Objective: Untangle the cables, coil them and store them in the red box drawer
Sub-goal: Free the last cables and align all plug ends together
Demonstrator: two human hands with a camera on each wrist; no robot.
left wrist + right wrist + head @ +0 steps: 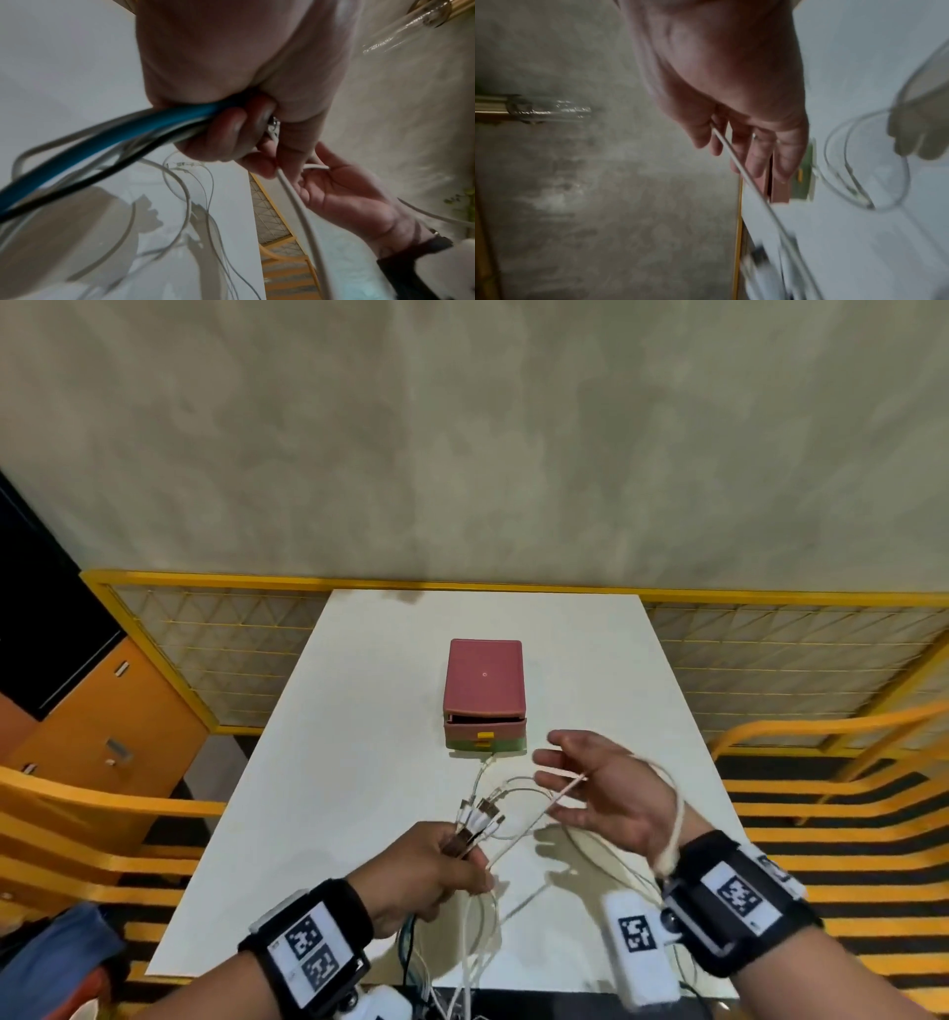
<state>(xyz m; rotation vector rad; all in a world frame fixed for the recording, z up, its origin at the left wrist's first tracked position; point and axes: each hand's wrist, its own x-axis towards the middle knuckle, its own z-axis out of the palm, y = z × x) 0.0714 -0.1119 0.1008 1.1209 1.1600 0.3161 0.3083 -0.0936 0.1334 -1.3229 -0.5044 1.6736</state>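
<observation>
Mottled beige wall [462, 428] fills the upper half of the head view, with a yellow mesh fence [215, 649] at its foot and a white table [359, 737] running from the fence toward the person. On the table, at about 12 o'clock from the hands, sits the red box [485, 683], its long axis running away from the person and its drawer [485, 729] pulled slightly out toward 6 o'clock, with a yellow handle [485, 738] on its green front. The cables [493, 819] lie just in front of the drawer and reach back over the near table edge: one thin end touches the drawer front, and white loops spread over the table between the hands. The left hand [431, 870], at 7 o'clock from the box, has its fingers curled tightly round a bundle of cables, the plugs [475, 819] fanning out toward 1 o'clock and the blue, black and white runs [107, 138] leaving the fist toward the person. The right hand [611, 788], at 5 o'clock from the box, is spread wide, palm facing left, fingers straight; one white cable [562, 785] crosses the fingers [759, 160] on a slant, then loops round the back of the hand to the wrist.
</observation>
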